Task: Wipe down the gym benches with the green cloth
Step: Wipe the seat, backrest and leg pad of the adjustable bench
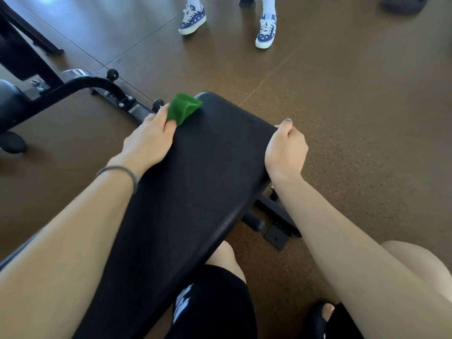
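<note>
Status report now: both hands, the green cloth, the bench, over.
Left hand grips green cloth at bench pad far left edge. Right hand grips pad's right edge. Bystander's sneakers beyond, not blocking.

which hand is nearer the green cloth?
Left. The left hand grips the green cloth at the bench pad's far left edge. The right hand grips the pad's opposite edge, apart from the cloth.
</note>
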Motion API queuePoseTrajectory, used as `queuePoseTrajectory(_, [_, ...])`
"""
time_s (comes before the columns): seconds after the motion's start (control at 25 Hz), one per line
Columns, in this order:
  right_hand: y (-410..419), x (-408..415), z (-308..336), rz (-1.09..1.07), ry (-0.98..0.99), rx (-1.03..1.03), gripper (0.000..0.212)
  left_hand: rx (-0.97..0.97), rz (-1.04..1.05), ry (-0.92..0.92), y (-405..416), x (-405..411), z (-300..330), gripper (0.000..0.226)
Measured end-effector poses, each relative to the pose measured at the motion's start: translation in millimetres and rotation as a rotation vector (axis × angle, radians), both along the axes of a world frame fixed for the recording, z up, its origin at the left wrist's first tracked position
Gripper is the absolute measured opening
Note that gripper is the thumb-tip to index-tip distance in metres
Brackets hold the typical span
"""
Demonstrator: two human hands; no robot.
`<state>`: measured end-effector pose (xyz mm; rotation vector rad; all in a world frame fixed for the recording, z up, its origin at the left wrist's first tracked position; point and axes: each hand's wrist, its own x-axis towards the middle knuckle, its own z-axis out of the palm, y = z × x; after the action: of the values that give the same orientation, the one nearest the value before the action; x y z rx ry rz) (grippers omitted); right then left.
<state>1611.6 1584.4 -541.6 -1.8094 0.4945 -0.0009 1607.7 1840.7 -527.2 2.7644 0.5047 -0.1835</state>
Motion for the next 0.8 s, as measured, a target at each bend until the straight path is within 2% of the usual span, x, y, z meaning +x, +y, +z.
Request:
queuePoseTrajectory(0.2, [1.8, 1.6, -3.0, -0.029, 0.02, -0.026, 0.045, 0.212, -0.071, -0.179, -24.9, -67.8, -10.2, 0.053])
queuePoseTrajectory(0.36, [3.3, 3.8, -4.6, -0.055, 0.006, -0.034, 0.049, 0.162, -0.106, -0.124, -42.1, 6.0, -11.7, 0.053])
queuePoseTrajectory(0.48, [2.2, 2.4, -4.0, -0.049, -0.001, -0.035, 0.045, 0.146, -0.222, -0.126, -77.1, 49.9, -2.8, 0.053])
queuePoseTrajectory(0.68, [1.3, 1.0, -4.5, -0.047, -0.021, -0.034, 0.047, 0.127, -0.481, -0.27, -101.9, -74.1, -13.5, 0.054])
queuePoseTrajectory(0.8, [1.3, 5.2, -2.5, -0.054, 0.007, -0.021, 0.045, 0.122, -0.554, -0.225, -98.9, -24.8, -10.5, 0.054])
